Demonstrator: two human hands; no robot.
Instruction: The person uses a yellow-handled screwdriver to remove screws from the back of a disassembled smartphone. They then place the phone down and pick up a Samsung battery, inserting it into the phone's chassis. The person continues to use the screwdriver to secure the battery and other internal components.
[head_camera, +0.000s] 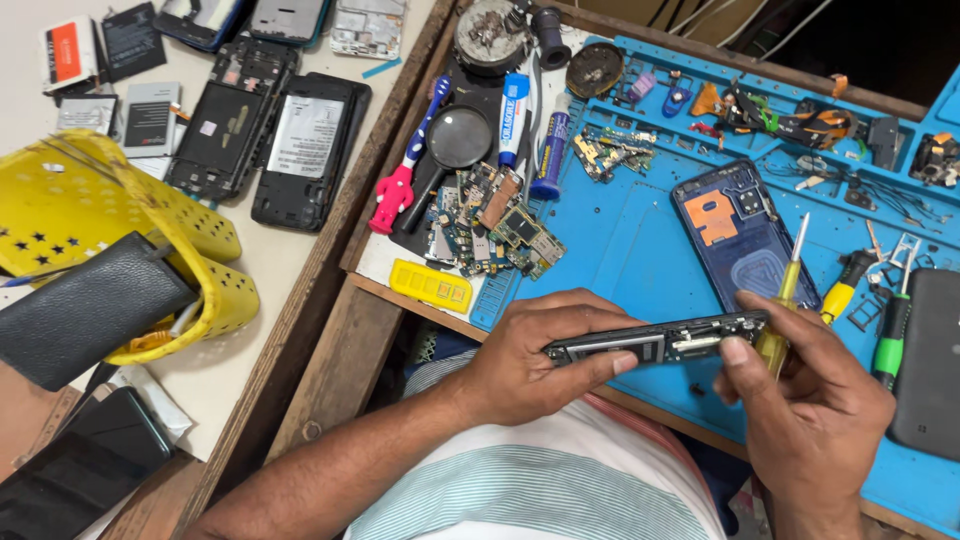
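Hands (540, 365) (815, 400) grip slim black phone frame (655, 342) and yellow-handled screwdriver (785, 300).

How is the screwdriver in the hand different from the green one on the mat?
The yellow screwdriver is gripped in the right hand and stands nearly upright, its thin shaft pointing up. The green screwdriver lies loose on the blue mat, touched by no hand. The yellow one has a clear yellow handle; the green one has a green and black handle. Both are small, slim screwdrivers.
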